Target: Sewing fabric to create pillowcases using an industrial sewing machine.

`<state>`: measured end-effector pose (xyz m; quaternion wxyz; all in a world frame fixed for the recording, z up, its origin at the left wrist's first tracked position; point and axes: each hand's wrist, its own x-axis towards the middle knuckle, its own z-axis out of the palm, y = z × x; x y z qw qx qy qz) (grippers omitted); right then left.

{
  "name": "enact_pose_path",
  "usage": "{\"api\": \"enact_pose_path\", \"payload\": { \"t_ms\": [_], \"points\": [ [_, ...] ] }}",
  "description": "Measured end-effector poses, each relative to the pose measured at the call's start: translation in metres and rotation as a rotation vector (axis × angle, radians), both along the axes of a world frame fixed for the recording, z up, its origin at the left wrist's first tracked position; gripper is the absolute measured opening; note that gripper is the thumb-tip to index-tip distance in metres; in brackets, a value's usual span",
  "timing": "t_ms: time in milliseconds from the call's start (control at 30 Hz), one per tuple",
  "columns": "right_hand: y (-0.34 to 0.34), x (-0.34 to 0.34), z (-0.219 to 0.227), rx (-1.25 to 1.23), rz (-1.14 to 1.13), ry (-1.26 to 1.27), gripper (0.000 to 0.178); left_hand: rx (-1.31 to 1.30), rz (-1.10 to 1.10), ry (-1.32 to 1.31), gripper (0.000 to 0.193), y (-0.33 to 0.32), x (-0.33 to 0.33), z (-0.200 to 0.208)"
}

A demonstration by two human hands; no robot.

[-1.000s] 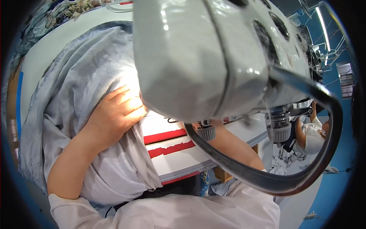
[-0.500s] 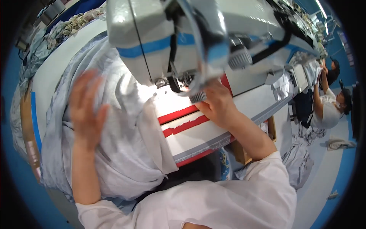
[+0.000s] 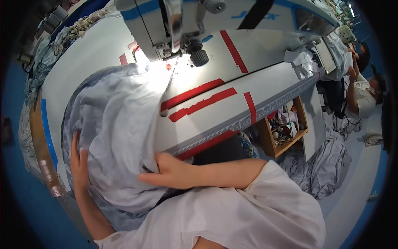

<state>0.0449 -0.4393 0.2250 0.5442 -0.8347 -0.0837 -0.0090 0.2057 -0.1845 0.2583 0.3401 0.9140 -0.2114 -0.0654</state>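
Observation:
A large pale grey-white cloth (image 3: pixel 120 120) lies bunched over the left part of the sewing table, its far end under the head of a white and blue sewing machine (image 3: pixel 149 29). My left hand (image 3: pixel 79 168) rests against the cloth's left side, fingers stretched and thumb apart. At the cloth's near right edge, my right hand (image 3: pixel 172 170) grips the fabric, thumb on top and the other fingers partly hidden. A small dark patch shows on the cloth beside that thumb. The machine's lamp glares over the needle area, so the stitching point cannot be made out.
Red tape strips (image 3: pixel 203 103) mark the table (image 3: pixel 195 128), and a ruler (image 3: pixel 224 141) runs along its front edge. Below hangs an open wooden drawer (image 3: pixel 286 147) with small items. Crumpled cloth (image 3: pixel 323 174) lies at right; two people work farther off. More fabric (image 3: pixel 62 39) is heaped far left.
My right hand has left the machine head and come down to the cloth's near edge. My left hand has slid toward me. The cloth has shifted, and the view has turned slightly.

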Motion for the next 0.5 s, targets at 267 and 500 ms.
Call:
{"api": "enact_pose_path", "payload": {
  "t_ms": [267,500],
  "points": [
    [-0.067,-0.050,0.015,0.618,0.728,0.679,0.068,0.458,0.035,-0.069,0.048,-0.010,-0.011,-0.018],
    [-0.037,-0.102,-0.029,0.036,0.538,0.547,0.039,0.581,0.340,-0.388,0.039,-0.017,0.075,0.004]
  ]
}}
